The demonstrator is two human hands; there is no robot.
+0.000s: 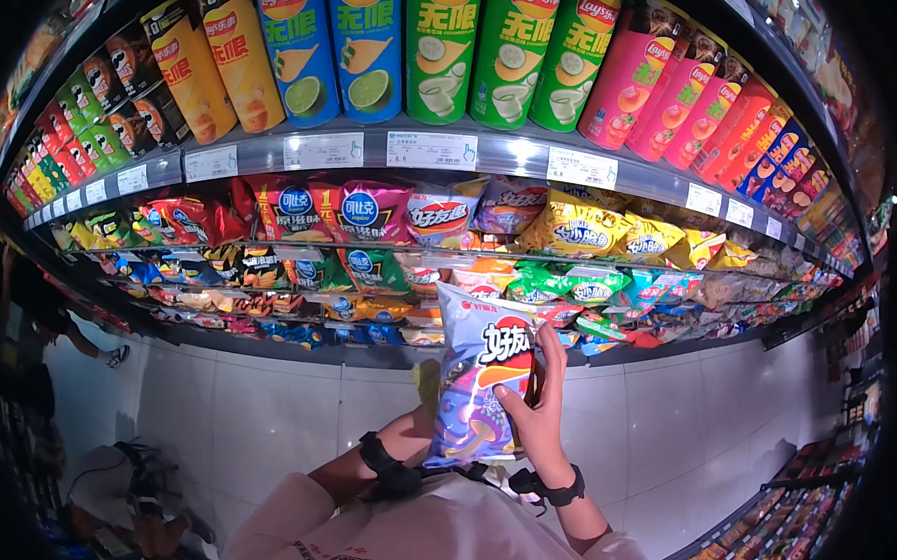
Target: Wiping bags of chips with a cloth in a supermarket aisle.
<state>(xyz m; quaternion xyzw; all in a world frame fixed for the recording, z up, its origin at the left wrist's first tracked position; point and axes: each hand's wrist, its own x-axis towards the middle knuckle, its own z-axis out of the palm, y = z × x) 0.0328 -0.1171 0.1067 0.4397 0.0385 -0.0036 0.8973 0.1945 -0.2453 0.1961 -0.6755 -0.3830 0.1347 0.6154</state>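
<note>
A purple-grey bag of chips (464, 401) with a mushroom picture stands upright before my chest. My right hand (537, 400) grips its right edge, with the thumb on the front and the fingers along the side and behind. Most of my left hand (420, 423) is hidden behind the bag; only the part near the wrist shows. A yellow-green piece of something, perhaps another package (427, 384), sticks out on the bag's left, just above that hand. Whether my left hand holds it cannot be seen. Black bands circle both wrists.
A shelf edge with price labels (431, 152) curves ahead, carrying Lay's chip canisters (439, 62). Lower shelves hold bagged snacks, among them yellow bags (582, 224). Pale floor tiles (263, 399) lie below. A person (120, 483) is at lower left; more snack shelves (764, 519) stand at lower right.
</note>
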